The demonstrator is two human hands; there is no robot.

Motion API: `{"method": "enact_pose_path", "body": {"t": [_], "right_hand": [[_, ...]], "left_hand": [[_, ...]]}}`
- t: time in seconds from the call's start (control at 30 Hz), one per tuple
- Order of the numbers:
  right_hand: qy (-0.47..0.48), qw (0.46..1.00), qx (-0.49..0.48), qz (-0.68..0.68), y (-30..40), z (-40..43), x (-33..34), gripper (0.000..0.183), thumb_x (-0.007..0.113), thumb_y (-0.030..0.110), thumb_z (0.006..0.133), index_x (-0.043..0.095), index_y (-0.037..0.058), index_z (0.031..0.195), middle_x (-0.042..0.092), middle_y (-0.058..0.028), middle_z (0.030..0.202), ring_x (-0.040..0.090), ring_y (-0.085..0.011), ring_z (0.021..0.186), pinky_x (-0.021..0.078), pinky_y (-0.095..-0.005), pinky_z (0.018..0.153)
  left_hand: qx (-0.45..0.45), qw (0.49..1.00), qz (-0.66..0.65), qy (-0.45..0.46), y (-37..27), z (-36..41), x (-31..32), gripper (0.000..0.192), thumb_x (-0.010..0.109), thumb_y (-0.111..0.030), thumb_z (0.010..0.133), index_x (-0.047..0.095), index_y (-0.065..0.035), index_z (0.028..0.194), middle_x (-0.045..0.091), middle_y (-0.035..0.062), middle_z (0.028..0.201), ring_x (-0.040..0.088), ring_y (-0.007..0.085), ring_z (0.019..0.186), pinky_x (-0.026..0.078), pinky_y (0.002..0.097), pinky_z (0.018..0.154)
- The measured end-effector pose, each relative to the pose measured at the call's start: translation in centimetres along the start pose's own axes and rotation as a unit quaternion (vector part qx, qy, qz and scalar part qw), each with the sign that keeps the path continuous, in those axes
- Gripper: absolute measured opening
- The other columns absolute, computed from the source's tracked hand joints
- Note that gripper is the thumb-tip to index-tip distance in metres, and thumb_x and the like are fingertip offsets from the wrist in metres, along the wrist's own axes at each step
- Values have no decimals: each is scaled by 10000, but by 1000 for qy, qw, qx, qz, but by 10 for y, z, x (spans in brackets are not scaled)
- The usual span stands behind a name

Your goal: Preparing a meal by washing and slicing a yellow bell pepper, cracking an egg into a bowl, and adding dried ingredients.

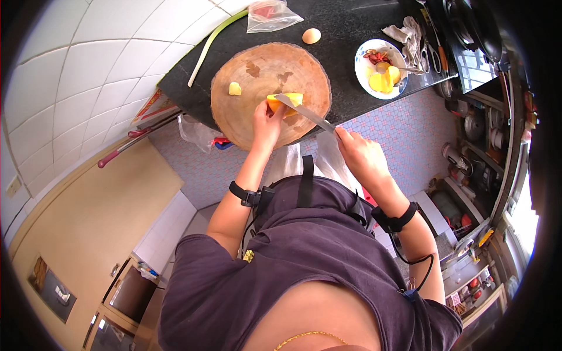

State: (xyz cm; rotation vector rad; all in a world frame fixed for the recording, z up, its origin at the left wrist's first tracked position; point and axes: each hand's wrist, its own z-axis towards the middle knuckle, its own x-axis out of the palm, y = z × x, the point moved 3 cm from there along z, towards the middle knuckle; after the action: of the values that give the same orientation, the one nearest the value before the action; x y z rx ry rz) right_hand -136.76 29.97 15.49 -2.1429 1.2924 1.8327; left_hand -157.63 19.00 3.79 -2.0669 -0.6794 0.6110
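On a round wooden chopping board (246,114), my left hand (267,123) steadies a piece of orange-yellow fruit or vegetable (274,104), perhaps pumpkin or mango. My right hand (361,153) grips the handle end of a kitchen knife (314,117). The blade slants up to the left, its tip over the top of the orange piece; whether it has cut in cannot be made out. A small pale yellow chunk (235,88) lies apart on the left of the board. The handle is mostly hidden in my fist.
Right of the board stands a white bowl (361,83) with yellow pieces, red bits and a spoon. A brown egg (311,36), a green onion stalk (210,44) and a clear plastic bag (281,19) lie behind the board. Scissors (430,59) and a crumpled cloth (410,41) lie far right.
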Motion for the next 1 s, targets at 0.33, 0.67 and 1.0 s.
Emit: {"method": "enact_pose_path", "body": {"t": [0.33, 0.67, 1.0], "right_hand": [[23, 994, -17, 102, -9, 23, 11, 116, 509, 150, 943, 516, 36, 924, 625, -191, 711, 634, -404, 672, 505, -506, 599], [66, 991, 9, 117, -19, 48, 52, 119, 505, 134, 929, 515, 18, 948, 635, -221, 751, 649, -416, 733, 516, -512, 645], [2, 991, -13, 135, -18, 31, 50, 149, 515, 177, 947, 523, 33, 983, 646, -210, 783, 647, -403, 730, 519, -499, 641]], "left_hand": [[25, 999, -28, 21, -3, 2, -3, 295, 727, -193, 876, 646, 48, 1026, 635, 51, 887, 607, 102, 769, 489, 255, 695], [-6, 999, 3, 34, -13, 1, -6, 330, 746, -204, 864, 648, 60, 1036, 679, 80, 931, 632, 122, 835, 499, 265, 747], [-37, 996, -25, 74, -15, 6, -22, 357, 734, -124, 858, 625, 41, 1155, 679, 68, 1016, 634, 111, 892, 499, 257, 809]]}}
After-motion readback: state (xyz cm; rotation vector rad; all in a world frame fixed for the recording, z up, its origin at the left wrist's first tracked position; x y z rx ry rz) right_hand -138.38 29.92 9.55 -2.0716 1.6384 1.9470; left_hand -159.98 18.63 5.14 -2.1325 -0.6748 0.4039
